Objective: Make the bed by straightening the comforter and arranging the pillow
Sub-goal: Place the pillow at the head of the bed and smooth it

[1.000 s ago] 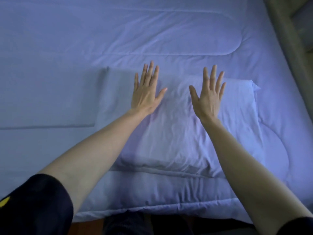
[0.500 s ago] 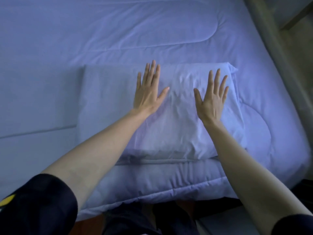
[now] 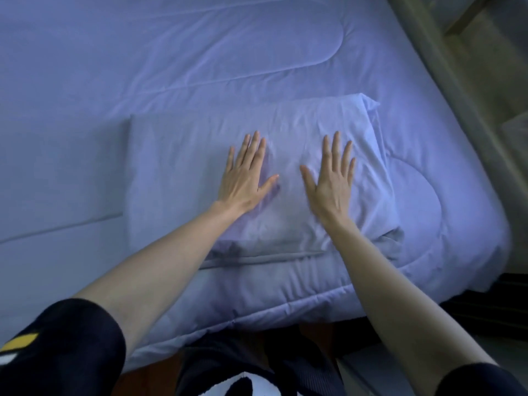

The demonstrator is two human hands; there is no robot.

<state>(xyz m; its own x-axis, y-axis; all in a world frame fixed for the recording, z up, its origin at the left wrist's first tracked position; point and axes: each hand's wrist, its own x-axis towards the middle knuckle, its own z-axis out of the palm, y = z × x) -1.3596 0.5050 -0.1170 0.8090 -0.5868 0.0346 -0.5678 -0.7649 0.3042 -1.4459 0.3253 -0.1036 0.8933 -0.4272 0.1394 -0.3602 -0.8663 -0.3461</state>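
The pale blue rectangular cloth pillow (image 3: 185, 178) looks matt and finely creased, the pale blue quilted cloth comforter (image 3: 200, 52) soft and matt with stitched seams, and the brown wooden floor strip (image 3: 148, 378) smooth and faintly glossy.

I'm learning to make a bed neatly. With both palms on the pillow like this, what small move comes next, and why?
Probably sweep the left hand and right hand apart toward the ends of the pale blue rectangular pillow. Both lie flat near its middle, and creases show around them; the blue quilted comforter beneath already looks flat.
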